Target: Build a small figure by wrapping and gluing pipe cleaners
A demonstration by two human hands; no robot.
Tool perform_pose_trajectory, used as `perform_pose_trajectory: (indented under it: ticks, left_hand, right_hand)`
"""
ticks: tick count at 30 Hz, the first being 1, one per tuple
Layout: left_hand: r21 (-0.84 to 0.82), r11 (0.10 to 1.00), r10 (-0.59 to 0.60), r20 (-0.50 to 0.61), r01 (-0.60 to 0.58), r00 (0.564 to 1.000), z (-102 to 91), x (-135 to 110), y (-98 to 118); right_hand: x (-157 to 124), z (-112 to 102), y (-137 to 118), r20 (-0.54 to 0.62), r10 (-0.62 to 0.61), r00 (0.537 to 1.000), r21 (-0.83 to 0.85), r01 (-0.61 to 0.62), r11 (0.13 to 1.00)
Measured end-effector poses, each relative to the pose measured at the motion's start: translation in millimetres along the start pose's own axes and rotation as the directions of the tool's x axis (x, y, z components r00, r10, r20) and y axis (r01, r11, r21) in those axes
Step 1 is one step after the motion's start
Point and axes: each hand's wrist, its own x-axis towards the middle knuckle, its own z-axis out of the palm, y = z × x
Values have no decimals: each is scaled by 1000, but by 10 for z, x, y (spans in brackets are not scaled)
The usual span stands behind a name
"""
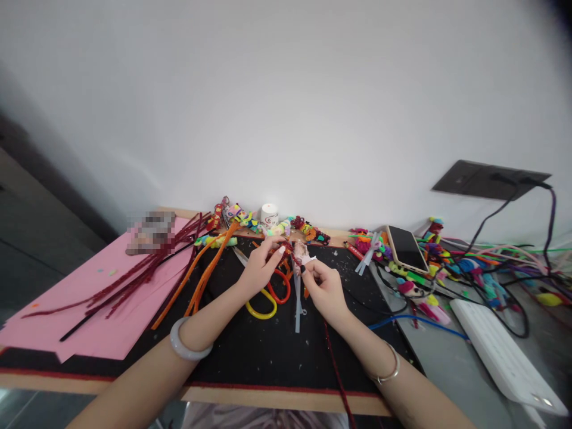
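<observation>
My left hand (263, 265) pinches a small bundle of dark red fuzzy pipe cleaner (286, 249) between thumb and fingers. My right hand (327, 292) is closed on the same dark red pipe cleaner, close to the left fingertips. One long dark red stem (333, 354) trails from below the right hand over the front table edge. Right by the fingers is a whitish, crinkled piece (302, 250), partly hidden. Under my hands lie scissors with a yellow and red handle (261, 314). A pale grey strip (298, 307) is between the hands.
Pink sheets (111, 298) with more dark red stems (152, 262) lie left. Orange stems (208, 268) cross the black mat (250, 357). A white roll (269, 215) and colourful pipe-cleaner figures line the back. To the right are a phone (407, 247), cables and a white power strip (504, 354).
</observation>
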Motion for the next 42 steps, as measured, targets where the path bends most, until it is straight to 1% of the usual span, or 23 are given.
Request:
perform_pose_trajectory:
  ticks: [6, 11, 15, 19, 25, 31, 37, 42]
  left_hand:
    - [40, 999, 27, 44, -29, 999, -2, -4, -4]
    - [59, 996, 54, 92, -59, 994, -8, -11, 23]
    - [38, 997, 58, 113, -63, 992, -9, -12, 38]
    - [-17, 999, 35, 143, -33, 989, -4, -16, 40]
    - [-111, 994, 6, 148, 10, 989, 9, -17, 28]
    - [-52, 999, 4, 144, 3, 990, 9, -4, 19]
    - [-72, 997, 1, 176, 12, 984, 20, 0, 19]
    - [-71, 997, 21, 172, -8, 985, 33, 1, 29]
  right_hand:
    - [4, -5, -18, 9, -41, 999, -24, 41, 999]
    - [13, -4, -16, 11, -45, 999, -47, 45, 998]
    - [9, -3, -13, 9, -42, 999, -56, 43, 997]
    - [4, -6, -15, 9, -53, 999, -62, 54, 997]
    - [-4, -12, -10, -12, -87, 996, -96, 86, 992]
    - [-12, -5, 16, -41, -136, 990, -143, 129, 981]
    - [-13, -12, 19, -46, -161, 986, -147, 153, 977]
    - [-12, -16, 10, -54, -167, 985, -143, 158, 977]
